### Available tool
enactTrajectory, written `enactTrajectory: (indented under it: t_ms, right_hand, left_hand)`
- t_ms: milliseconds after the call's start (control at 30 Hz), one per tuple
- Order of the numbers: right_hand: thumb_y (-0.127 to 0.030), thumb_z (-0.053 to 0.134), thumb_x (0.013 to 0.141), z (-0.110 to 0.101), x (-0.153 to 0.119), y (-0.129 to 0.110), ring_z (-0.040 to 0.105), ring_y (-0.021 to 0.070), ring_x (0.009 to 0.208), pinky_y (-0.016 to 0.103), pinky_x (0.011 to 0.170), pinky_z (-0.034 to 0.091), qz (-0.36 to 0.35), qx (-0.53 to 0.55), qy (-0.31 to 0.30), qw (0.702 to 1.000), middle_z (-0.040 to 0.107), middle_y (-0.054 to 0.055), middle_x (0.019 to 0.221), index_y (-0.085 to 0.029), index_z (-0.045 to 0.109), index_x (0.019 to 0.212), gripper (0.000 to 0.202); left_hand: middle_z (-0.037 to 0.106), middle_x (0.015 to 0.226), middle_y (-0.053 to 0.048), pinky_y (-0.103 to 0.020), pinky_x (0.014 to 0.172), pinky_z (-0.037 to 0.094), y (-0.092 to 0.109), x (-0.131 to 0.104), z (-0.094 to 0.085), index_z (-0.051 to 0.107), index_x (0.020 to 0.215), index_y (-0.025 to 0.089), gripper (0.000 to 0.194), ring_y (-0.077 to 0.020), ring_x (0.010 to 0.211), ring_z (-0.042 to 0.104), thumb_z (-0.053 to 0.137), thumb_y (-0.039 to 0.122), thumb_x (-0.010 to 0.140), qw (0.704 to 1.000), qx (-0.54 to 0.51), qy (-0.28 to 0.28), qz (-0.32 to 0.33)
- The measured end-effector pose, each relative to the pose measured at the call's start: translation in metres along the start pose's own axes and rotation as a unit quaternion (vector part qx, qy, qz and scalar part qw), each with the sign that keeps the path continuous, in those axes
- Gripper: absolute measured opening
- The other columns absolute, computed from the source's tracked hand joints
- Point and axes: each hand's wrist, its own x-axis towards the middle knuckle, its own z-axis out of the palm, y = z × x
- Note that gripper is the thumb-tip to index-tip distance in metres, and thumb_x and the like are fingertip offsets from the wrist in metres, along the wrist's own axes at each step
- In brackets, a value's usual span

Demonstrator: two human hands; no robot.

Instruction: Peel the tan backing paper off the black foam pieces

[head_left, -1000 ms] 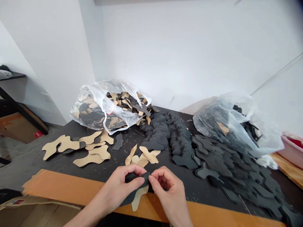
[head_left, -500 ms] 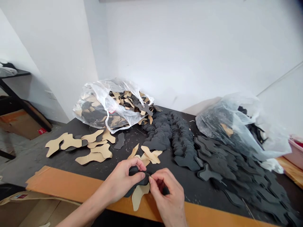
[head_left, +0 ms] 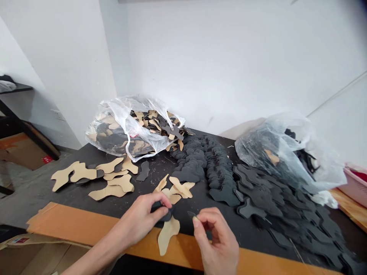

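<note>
Across the dark surface, a heap of dark pieces spreads at the right, and here's the action, near edge! The left hand clamps a curved dark piece; a steady grip without crumpling looks wise. Just below, a tan piece touches it, though whether they're joined, no telling. The right hand, apart from the left, pinches a small dark bit; a light, close fingertip hold should control it.

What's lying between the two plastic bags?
Two rows of overlapping dark pieces lie between the left bag and the right bag, seen in the head view.
</note>
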Motion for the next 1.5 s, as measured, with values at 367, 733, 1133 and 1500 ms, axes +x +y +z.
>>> enactTrajectory:
  t_ms: [367, 733, 1133, 1500]
  right_hand:
    - [-0.046, 0.074, 0.080, 0.015, 0.000, -0.003, 0.042, 0.0077, 0.044, 0.018, 0.041, 0.035, 0.253, 0.200, -0.030, 0.946, 0.048, -0.005, 0.053, -0.018, 0.062, 0.075, 0.031]
    - [-0.042, 0.072, 0.083, 0.017, -0.003, 0.005, 0.043, 0.0064, 0.045, 0.016, 0.040, 0.036, 0.214, 0.186, -0.049, 0.958, 0.049, -0.005, 0.059, -0.018, 0.063, 0.076, 0.026]
    - [-0.045, 0.065, 0.089, -0.001, 0.012, -0.004, 0.045, 0.0062, 0.050, 0.020, 0.045, 0.036, 0.216, 0.145, -0.122, 0.958, 0.052, -0.001, 0.073, -0.019, 0.075, 0.087, 0.028]
    - [-0.025, 0.064, 0.087, -0.011, 0.029, -0.023, 0.056, 0.0111, 0.067, 0.021, 0.055, 0.042, 0.056, -0.043, -0.197, 0.978, 0.062, 0.002, 0.086, -0.022, 0.075, 0.090, 0.011]
  left_hand:
    - [0.068, 0.099, -0.002, -0.032, 0.087, 0.042, 0.023, -0.008, 0.006, 0.070, 0.091, 0.025, 0.016, -0.0236, 0.099, 0.059, 0.060, 0.037, 0.088, 0.998, -0.014, 0.053, 0.031]
    - [0.064, 0.080, 0.002, -0.028, 0.076, 0.039, 0.028, -0.007, 0.004, 0.065, 0.076, 0.022, 0.016, -0.0185, 0.083, 0.057, 0.058, 0.030, 0.088, 0.998, 0.013, 0.026, 0.060]
    - [0.060, 0.079, 0.002, -0.028, 0.079, 0.039, 0.034, -0.001, -0.003, 0.058, 0.070, 0.020, 0.013, -0.0169, 0.084, 0.054, 0.056, 0.017, 0.083, 0.992, -0.003, 0.039, 0.124]
    - [0.059, 0.079, 0.003, -0.028, 0.078, 0.038, 0.028, -0.004, -0.003, 0.059, 0.075, 0.021, 0.013, -0.0174, 0.085, 0.051, 0.055, 0.014, 0.085, 0.988, 0.056, -0.016, 0.141]
